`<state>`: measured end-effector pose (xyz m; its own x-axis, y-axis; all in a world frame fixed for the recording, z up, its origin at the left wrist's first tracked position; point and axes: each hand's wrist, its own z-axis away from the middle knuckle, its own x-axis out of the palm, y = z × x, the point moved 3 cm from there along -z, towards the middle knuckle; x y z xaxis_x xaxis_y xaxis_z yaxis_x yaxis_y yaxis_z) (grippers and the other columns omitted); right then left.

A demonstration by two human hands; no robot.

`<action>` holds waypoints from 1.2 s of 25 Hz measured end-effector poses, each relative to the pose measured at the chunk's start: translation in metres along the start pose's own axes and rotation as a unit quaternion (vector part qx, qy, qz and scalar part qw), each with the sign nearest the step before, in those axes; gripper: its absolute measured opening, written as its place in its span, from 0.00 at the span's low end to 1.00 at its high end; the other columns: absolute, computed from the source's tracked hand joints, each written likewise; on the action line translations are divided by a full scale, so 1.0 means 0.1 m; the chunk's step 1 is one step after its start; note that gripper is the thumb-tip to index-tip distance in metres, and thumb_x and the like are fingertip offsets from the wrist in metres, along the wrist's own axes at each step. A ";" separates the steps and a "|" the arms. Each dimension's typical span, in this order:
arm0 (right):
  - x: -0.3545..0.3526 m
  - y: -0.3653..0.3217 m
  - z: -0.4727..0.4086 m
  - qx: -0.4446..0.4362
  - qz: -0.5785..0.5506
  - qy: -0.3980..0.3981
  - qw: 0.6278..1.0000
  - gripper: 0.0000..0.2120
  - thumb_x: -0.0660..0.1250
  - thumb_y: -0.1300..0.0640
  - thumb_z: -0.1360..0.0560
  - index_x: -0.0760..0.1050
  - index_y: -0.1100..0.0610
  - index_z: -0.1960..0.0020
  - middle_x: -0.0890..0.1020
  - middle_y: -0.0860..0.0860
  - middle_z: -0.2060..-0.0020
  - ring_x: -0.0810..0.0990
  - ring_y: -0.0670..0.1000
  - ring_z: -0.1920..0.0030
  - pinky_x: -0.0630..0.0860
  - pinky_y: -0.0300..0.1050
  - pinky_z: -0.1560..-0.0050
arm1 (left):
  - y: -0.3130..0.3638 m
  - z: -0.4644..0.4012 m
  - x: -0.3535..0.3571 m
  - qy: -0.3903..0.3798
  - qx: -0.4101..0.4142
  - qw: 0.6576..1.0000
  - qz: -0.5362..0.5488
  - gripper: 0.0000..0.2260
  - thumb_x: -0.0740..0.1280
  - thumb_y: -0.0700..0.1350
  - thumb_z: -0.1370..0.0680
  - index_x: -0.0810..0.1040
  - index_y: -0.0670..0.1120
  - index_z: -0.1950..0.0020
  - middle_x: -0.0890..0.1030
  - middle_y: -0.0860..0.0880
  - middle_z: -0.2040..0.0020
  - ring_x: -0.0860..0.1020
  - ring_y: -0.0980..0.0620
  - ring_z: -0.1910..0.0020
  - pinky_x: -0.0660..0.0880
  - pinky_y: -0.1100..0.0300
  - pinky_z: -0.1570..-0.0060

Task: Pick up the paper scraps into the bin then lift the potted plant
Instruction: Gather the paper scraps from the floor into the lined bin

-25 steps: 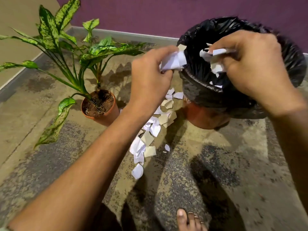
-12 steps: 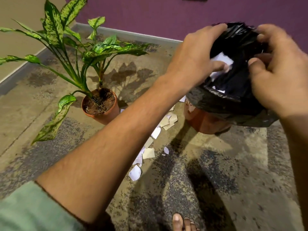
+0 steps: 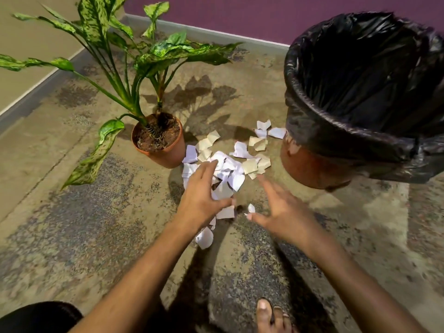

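Several white and cream paper scraps (image 3: 231, 164) lie scattered on the floor between the plant and the bin. My left hand (image 3: 203, 195) hovers over the near side of the pile, fingers spread, touching the scraps. My right hand (image 3: 281, 207) is open just to the right of the pile, palm facing left, holding nothing. The bin (image 3: 310, 169) is terracotta-coloured with a black liner (image 3: 360, 75) folded over its rim; it stands at the right. The potted plant (image 3: 158, 140) with long speckled green leaves sits upright in an orange pot left of the scraps.
Mottled brown and grey floor (image 3: 96, 224) all around. A purple wall (image 3: 240, 13) with grey skirting runs along the back, a beige wall at the left. My bare toes (image 3: 269, 316) show at the bottom edge, a dark knee at bottom left.
Both hands left the bin mouth, where they dropped scraps, and came down to the pile on the floor. The view has tilted downward.
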<state>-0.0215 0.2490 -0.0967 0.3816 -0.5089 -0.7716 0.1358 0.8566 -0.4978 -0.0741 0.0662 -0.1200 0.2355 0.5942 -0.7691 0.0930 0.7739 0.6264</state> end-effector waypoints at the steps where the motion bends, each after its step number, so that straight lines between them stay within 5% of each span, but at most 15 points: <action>1: 0.16 0.12 -0.11 0.025 0.028 -0.036 0.999 0.49 0.73 0.43 0.30 0.42 0.41 0.23 0.60 0.48 0.25 0.65 0.54 0.29 0.67 0.56 0.34 | -0.21 0.08 0.07 -0.033 -0.034 0.998 -0.037 0.47 0.78 0.53 0.35 0.56 0.49 0.24 0.60 0.47 0.25 0.60 0.46 0.27 0.62 0.52 0.30; 7: 0.65 0.32 -0.75 -0.029 0.156 -0.056 0.986 0.62 0.79 0.38 0.41 0.38 0.42 0.23 0.50 0.54 0.23 0.61 0.62 0.28 0.71 0.58 0.37 | -0.73 0.35 0.36 -0.193 -0.080 0.960 -0.186 0.57 0.79 0.56 0.38 0.40 0.58 0.23 0.39 0.48 0.22 0.45 0.39 0.24 0.64 0.40 0.31; 11: 0.87 -0.04 -0.94 -0.134 0.199 -0.046 0.970 0.59 0.78 0.41 0.38 0.37 0.39 0.24 0.47 0.55 0.23 0.57 0.62 0.26 0.71 0.58 0.37 | -0.73 0.35 0.49 -0.209 -0.067 0.939 -0.265 0.53 0.76 0.50 0.31 0.37 0.56 0.24 0.45 0.43 0.22 0.51 0.37 0.27 0.68 0.43 0.34; 14: 1.05 -0.23 -0.90 -0.205 0.229 -0.053 0.950 0.46 0.76 0.52 0.31 0.51 0.45 0.23 0.52 0.57 0.23 0.63 0.62 0.29 0.72 0.55 0.37 | -0.74 0.35 0.49 -0.190 -0.061 0.948 -0.246 0.46 0.76 0.47 0.31 0.48 0.54 0.24 0.53 0.43 0.25 0.57 0.40 0.30 0.69 0.46 0.35; 19: 1.12 -0.20 -0.79 -0.204 0.174 -0.037 0.963 0.16 0.65 0.65 0.26 0.75 0.58 0.39 0.64 0.57 0.29 0.76 0.62 0.41 0.75 0.52 0.44 | -0.82 0.38 0.51 -0.111 -0.042 0.980 -0.159 0.19 0.68 0.39 0.25 0.73 0.51 0.35 0.69 0.47 0.34 0.74 0.46 0.41 0.74 0.53 0.41; 24: 1.06 -0.19 -0.66 -0.190 0.165 0.009 0.968 0.11 0.60 0.63 0.23 0.77 0.61 0.43 0.76 0.56 0.39 0.78 0.57 0.49 0.74 0.47 0.50 | -0.78 0.42 0.49 -0.074 -0.030 0.985 -0.150 0.10 0.68 0.38 0.25 0.81 0.48 0.46 0.78 0.51 0.47 0.78 0.53 0.53 0.76 0.62 0.48; 27: 0.76 -0.05 -0.67 -0.093 0.118 0.065 0.987 0.11 0.60 0.58 0.21 0.78 0.57 0.44 0.81 0.52 0.54 0.77 0.50 0.60 0.72 0.39 0.62 | -0.72 0.39 0.35 -0.035 -0.066 0.993 -0.088 0.07 0.65 0.38 0.22 0.81 0.47 0.52 0.82 0.49 0.54 0.77 0.54 0.61 0.71 0.66 0.59; 30: 0.47 0.21 -0.68 0.006 0.009 0.106 0.994 0.11 0.63 0.56 0.23 0.80 0.56 0.44 0.76 0.49 0.66 0.75 0.50 0.64 0.64 0.36 0.68 | -0.69 0.28 0.18 0.024 -0.124 0.992 -0.012 0.09 0.64 0.37 0.23 0.82 0.45 0.48 0.84 0.45 0.57 0.80 0.49 0.60 0.72 0.64 0.59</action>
<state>-0.0628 0.2371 -0.1705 0.1822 -0.4988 -0.8474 0.1426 0.8661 -0.4791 -0.0494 0.0175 -0.1729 0.1889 0.5805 -0.7921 -0.1447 0.8142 0.5622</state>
